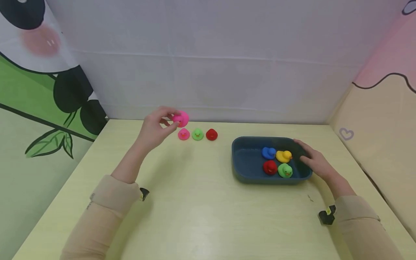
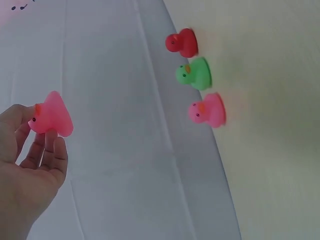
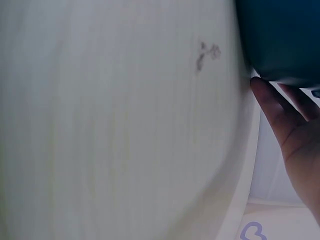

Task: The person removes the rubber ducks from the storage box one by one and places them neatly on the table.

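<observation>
Raised above the far left of the table, my left hand (image 1: 155, 128) pinches a pink rubber duck (image 1: 181, 119) between thumb and fingers. The left wrist view shows that same pink duck (image 2: 51, 116) held at the fingertips. Just below it on the table stand a second pink duck (image 1: 183, 134), a green duck (image 1: 197, 134) and a red duck (image 1: 211, 134) in a row. At the right, my right hand (image 1: 316, 162) grips the right end of a dark blue tray (image 1: 245, 179), thumb over the rim and fingers along the outside.
Inside the tray, toward its right side, sit a blue duck (image 1: 268, 153), a yellow duck (image 1: 284, 156), a red duck (image 1: 270, 167) and a green duck (image 1: 285, 170). A white cloth wall (image 1: 221, 86) rises behind the table's (image 1: 195, 209) far edge.
</observation>
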### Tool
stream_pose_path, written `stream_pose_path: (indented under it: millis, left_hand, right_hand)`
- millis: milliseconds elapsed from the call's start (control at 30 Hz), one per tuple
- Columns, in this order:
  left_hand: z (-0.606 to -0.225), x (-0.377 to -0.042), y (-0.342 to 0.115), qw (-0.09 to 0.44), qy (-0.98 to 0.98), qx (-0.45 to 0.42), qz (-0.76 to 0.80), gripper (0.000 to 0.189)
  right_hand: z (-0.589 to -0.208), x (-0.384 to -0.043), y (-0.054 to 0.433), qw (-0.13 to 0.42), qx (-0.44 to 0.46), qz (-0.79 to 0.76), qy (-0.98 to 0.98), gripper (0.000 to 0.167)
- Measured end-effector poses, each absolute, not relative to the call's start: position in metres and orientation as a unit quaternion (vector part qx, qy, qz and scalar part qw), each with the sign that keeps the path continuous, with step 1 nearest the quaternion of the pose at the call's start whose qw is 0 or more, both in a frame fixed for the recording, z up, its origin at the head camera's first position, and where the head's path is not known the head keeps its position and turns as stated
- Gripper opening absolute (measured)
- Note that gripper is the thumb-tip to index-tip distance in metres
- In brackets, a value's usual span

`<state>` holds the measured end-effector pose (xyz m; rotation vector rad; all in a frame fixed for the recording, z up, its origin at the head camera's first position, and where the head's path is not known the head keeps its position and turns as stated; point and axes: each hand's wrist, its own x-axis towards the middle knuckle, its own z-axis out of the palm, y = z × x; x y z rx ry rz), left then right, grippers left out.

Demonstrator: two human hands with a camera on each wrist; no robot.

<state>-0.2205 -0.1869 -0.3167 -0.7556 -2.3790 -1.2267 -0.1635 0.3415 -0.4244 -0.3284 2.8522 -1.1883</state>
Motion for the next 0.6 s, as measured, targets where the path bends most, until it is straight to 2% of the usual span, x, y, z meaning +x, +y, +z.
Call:
stream_pose_path:
  millis: [367,600]
  left_hand:
    - [-0.341,-0.251,-0.215,0.197,-0.853,-0.225,-0.428,0.027]
    - [-0.354,-0.268,-0.226,0.186,-0.869,-0.201,-0.411,0.026]
  right_hand:
    - [-0.423,-0.163,0.342,0.031,-0.095,-0.382,0.919,0.064]
    - [-0.423,-0.163,0.342,0.026,-0.099,-0.382,0.918,0.063]
